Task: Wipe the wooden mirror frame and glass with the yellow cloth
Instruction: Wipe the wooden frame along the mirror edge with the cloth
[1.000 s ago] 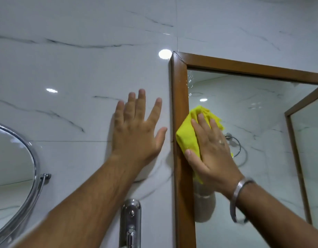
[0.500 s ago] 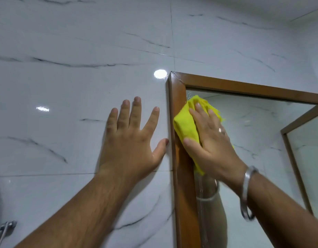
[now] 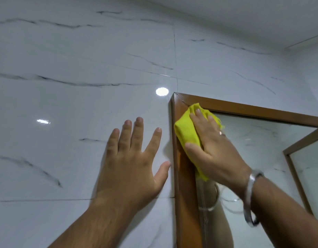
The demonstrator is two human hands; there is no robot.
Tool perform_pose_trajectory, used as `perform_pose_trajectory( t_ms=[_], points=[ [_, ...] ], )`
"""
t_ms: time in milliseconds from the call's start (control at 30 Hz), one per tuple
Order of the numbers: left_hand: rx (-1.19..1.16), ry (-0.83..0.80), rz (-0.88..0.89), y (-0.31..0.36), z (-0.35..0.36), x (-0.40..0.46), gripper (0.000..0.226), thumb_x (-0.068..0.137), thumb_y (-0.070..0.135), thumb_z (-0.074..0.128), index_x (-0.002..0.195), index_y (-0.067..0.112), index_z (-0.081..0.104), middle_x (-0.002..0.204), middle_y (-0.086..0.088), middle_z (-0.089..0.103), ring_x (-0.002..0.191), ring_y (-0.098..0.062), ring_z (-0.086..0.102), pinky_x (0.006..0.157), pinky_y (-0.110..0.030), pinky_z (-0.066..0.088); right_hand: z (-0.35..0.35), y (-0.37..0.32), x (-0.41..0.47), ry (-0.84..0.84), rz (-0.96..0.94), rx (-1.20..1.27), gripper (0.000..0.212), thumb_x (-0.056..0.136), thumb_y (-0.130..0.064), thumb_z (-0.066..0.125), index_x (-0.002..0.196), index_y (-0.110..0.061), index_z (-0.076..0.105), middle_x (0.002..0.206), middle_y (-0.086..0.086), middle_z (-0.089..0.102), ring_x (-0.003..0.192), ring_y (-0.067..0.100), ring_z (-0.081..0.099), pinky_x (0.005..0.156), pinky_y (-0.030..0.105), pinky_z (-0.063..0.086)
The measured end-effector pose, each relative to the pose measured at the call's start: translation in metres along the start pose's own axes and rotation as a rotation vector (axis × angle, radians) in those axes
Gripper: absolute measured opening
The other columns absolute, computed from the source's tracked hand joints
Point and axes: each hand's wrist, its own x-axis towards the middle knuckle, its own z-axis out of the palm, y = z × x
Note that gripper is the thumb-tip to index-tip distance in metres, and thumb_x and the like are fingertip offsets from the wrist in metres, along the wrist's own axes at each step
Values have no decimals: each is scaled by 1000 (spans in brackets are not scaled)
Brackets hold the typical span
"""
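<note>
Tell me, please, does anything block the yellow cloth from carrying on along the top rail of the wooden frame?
Nothing visible does. The yellow cloth, pressed under the right hand, sits at the upper left corner, and the top rail runs bare to the right. The left hand rests flat on the wall.

Glossy white marble-pattern wall tiles point(image 3: 83, 68) with dark grey veins fill the left and upper frame; grout lines point(image 3: 175, 59) cross them. Two light reflections point(image 3: 162, 91) sit left of centre. A white ceiling point(image 3: 244, 18) occupies the upper right.
</note>
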Motion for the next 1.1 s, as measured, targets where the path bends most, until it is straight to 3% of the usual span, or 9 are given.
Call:
perform_pose_trajectory(
  t_ms=[167, 300, 467, 600, 667, 800, 900, 1000, 1100],
  points=[
    [-6, 3, 2, 0, 1, 1, 80, 90, 68, 26, 158, 26, 29, 164, -21, 18, 151, -41, 19, 121, -60, 21, 6, 9, -39, -34, -56, 50, 78, 76, -62, 37, 146, -54, 3, 158, -32, -7, 148, -2, -12, 122, 33, 11],
    [-3, -5, 0, -1, 2, 1, 81, 91, 68, 27, 159, 25, 26, 164, -22, 17, 151, -42, 17, 121, -60, 20, 37, 15, -115, 42, -135, -98, 93, 68, -67, 51, 151, -37, 19, 161, -23, 9, 149, 7, 5, 107, 41, 27],
    [3, -16, 8, -1, 0, 0, 81, 91, 68, 23, 160, 26, 24, 164, -22, 15, 152, -42, 15, 122, -59, 17, 9, 4, -34, -13, -49, 1, 83, 78, -62, 38, 149, -47, -2, 159, -27, -13, 149, 3, -18, 125, 35, 3],
    [-4, -11, 9, -1, -1, -1, 81, 91, 68, 25, 160, 26, 23, 164, -21, 15, 152, -41, 15, 122, -58, 17, -4, 3, -9, -44, -16, 1, 80, 79, -51, 37, 150, -41, 3, 161, -21, -7, 150, 5, -14, 125, 37, 5],
    [-7, -11, 8, -1, -1, -1, 81, 91, 69, 24, 160, 26, 21, 165, -22, 13, 152, -41, 14, 123, -58, 16, 11, 7, -54, -52, -54, 50, 77, 82, -57, 40, 149, -46, 4, 161, -25, -4, 150, 4, -12, 124, 38, 10],
    [-11, -21, 8, 0, -2, 0, 81, 92, 68, 24, 161, 26, 17, 165, -22, 8, 153, -41, 9, 123, -57, 12, 40, 14, -125, 18, -143, -44, 78, 83, -69, 32, 152, -38, 13, 162, -20, 6, 152, 10, -1, 115, 44, 19],
    [-11, -11, 11, -1, -1, 0, 82, 91, 69, 25, 161, 26, 19, 165, -22, 10, 152, -41, 11, 123, -57, 13, 23, 7, -65, -20, -48, 5, 76, 79, -55, 34, 147, -49, 0, 159, -27, -11, 150, 6, -12, 124, 36, 6],
    [-18, -6, 3, -1, 0, 0, 82, 91, 70, 23, 161, 27, 16, 166, -20, 8, 153, -41, 9, 123, -57, 13, 2, -2, 7, -18, 49, -37, 80, 78, -45, 31, 153, -35, 5, 162, -17, -7, 151, 12, -10, 124, 36, 5],
    [-15, -4, 6, -2, 1, 1, 83, 91, 71, 21, 161, 28, 14, 166, -20, 7, 153, -40, 8, 124, -56, 12, 5, 0, 2, 8, 26, -54, 80, 79, -48, 31, 153, -33, 5, 163, -15, -4, 152, 12, -8, 123, 37, 7]
  ],
)
